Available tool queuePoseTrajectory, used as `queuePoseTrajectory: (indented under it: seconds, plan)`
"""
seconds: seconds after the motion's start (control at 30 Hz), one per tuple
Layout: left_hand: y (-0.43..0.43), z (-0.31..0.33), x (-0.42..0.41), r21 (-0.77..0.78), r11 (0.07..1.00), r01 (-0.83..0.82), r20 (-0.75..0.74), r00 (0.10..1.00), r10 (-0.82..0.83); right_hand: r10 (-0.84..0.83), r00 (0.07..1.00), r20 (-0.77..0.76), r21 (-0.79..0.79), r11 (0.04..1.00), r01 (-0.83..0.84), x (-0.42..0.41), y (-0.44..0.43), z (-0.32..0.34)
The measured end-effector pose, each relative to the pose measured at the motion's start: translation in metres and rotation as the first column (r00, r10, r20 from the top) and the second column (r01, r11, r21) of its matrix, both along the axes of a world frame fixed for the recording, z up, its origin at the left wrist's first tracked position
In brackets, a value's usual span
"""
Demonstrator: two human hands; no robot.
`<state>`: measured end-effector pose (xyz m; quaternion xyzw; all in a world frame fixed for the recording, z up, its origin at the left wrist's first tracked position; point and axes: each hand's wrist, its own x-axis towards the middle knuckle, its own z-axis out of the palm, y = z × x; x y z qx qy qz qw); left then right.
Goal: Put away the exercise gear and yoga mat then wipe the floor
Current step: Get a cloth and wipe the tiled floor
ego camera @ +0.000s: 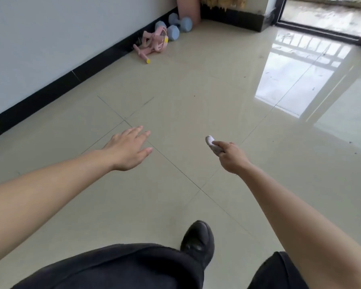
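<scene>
Left hand (129, 149) spread open; right hand (232, 158) pinched 1 white cloth (210, 142). Beside the wall (50, 38) were 2 blue dumbbells (179, 22), 1 pink pedal puller (154, 41) and 1 rolled yoga mat (188, 9).

1. Just the one view, worn on the head, so nothing shared with any second angle.
2. Looks forward and down from well above the floor (196, 90): own dark trousers (117, 265) and a black shoe (198, 238) right at the bottom edge.
3. Catches both forearms reaching in from the lower corners, left hand (127, 147) and right hand (231, 157) with a little cloth (210, 142) around mid-frame, close to the lens.
4. Faces toward a far corner, wall (50, 38) running up the left side, dumbbells (186, 24) small and well off at the top, doorway (317, 31) top right.
5. Wide-angle, so takes in everything from feet to far corner.
</scene>
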<state>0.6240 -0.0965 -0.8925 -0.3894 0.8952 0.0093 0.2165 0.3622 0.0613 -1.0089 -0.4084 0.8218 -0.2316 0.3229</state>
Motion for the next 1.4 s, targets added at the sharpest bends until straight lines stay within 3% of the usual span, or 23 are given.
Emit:
queuePoseTrajectory:
  seconds: [0.1, 0.17, 0.23, 0.3, 0.37, 0.43, 0.5, 0.6, 0.67, 0.73, 0.8, 0.9, 0.97, 1.03, 1.07, 1.13, 1.2, 1.27, 1.33, 1.4]
  plan:
    - [-0.037, -0.07, -0.021, 0.107, 0.987, -0.123, -0.023, 0.992, 0.126, 0.059, 0.996, -0.072, 0.006, 0.998, -0.059, 0.016, -0.012, -0.05]
    - [-0.053, -0.125, -0.032, 0.178, 0.955, -0.238, 0.008, 0.971, 0.24, 0.192, 0.97, -0.152, 0.05, 0.981, -0.186, 0.034, -0.013, -0.084]
    - [-0.061, -0.176, -0.036, 0.236, 0.904, -0.356, 0.052, 0.934, 0.354, 0.461, 0.876, -0.145, 0.182, 0.882, -0.434, 0.056, -0.006, -0.117]
    - [-0.068, -0.219, -0.041, 0.268, 0.861, -0.433, 0.102, 0.901, 0.421, 0.687, 0.71, -0.153, 0.259, 0.721, -0.642, 0.072, 0.005, -0.15]
    - [-0.079, -0.252, -0.046, 0.261, 0.836, -0.483, 0.124, 0.875, 0.467, 0.779, 0.595, -0.199, 0.28, 0.627, -0.727, 0.074, 0.011, -0.181]
    - [-0.096, -0.277, -0.051, 0.223, 0.819, -0.529, 0.1, 0.848, 0.521, 0.786, 0.567, -0.247, 0.286, 0.619, -0.732, 0.055, -0.004, -0.202]
    - [-0.116, -0.292, -0.054, 0.174, 0.783, -0.598, 0.063, 0.8, 0.597, 0.734, 0.596, -0.325, 0.28, 0.677, -0.68, 0.021, -0.041, -0.209]
    - [-0.146, -0.31, -0.055, 0.15, 0.732, -0.665, 0.009, 0.741, 0.671, 0.478, 0.799, -0.364, 0.295, 0.873, -0.387, -0.048, -0.117, -0.21]
    - [-0.156, -0.32, -0.054, 0.19, 0.714, -0.674, 0.001, 0.728, 0.686, 0.353, 0.874, -0.333, 0.364, 0.903, -0.227, -0.089, -0.159, -0.208]
    - [-0.156, -0.329, -0.054, 0.226, 0.714, -0.663, -0.033, 0.727, 0.686, 0.354, 0.865, -0.355, 0.403, 0.893, -0.2, -0.104, -0.18, -0.207]
    - [-0.154, -0.333, -0.053, 0.23, 0.716, -0.659, -0.038, 0.729, 0.683, 0.441, 0.809, -0.388, 0.371, 0.879, -0.3, -0.089, -0.179, -0.209]
    - [-0.158, -0.326, -0.052, 0.262, 0.699, -0.666, 0.006, 0.725, 0.689, 0.705, 0.62, -0.344, 0.252, 0.706, -0.662, -0.026, -0.142, -0.204]
    - [-0.163, -0.325, -0.052, 0.292, 0.684, -0.668, 0.046, 0.724, 0.688, 0.885, 0.372, -0.281, 0.207, 0.434, -0.877, 0.017, -0.106, -0.198]
    - [-0.165, -0.322, -0.054, 0.316, 0.665, -0.677, 0.078, 0.717, 0.692, 0.956, 0.14, -0.257, 0.239, 0.204, -0.95, 0.03, -0.093, -0.197]
    - [-0.165, -0.322, -0.054, 0.314, 0.668, -0.674, 0.078, 0.72, 0.69, 0.962, 0.105, -0.252, 0.235, 0.166, -0.958, 0.024, -0.099, -0.2]
    - [-0.168, -0.322, -0.054, 0.324, 0.661, -0.677, 0.077, 0.715, 0.695, 0.954, 0.14, -0.265, 0.17, 0.189, -0.967, -0.004, -0.128, -0.209]
    - [-0.171, -0.323, -0.051, 0.363, 0.63, -0.687, 0.094, 0.699, 0.709, 0.917, 0.233, -0.325, 0.175, 0.3, -0.938, -0.05, -0.181, -0.215]
    - [-0.17, -0.328, -0.048, 0.36, 0.635, -0.683, 0.081, 0.701, 0.709, 0.797, 0.462, -0.388, 0.196, 0.562, -0.804, -0.102, -0.246, -0.217]
    - [-0.166, -0.332, -0.045, 0.333, 0.651, -0.682, 0.046, 0.702, 0.711, 0.568, 0.707, -0.421, 0.189, 0.817, -0.544, -0.149, -0.309, -0.215]
    - [-0.164, -0.337, -0.044, 0.323, 0.662, -0.676, 0.03, 0.707, 0.707, 0.369, 0.841, -0.395, 0.23, 0.926, -0.298, -0.176, -0.356, -0.211]
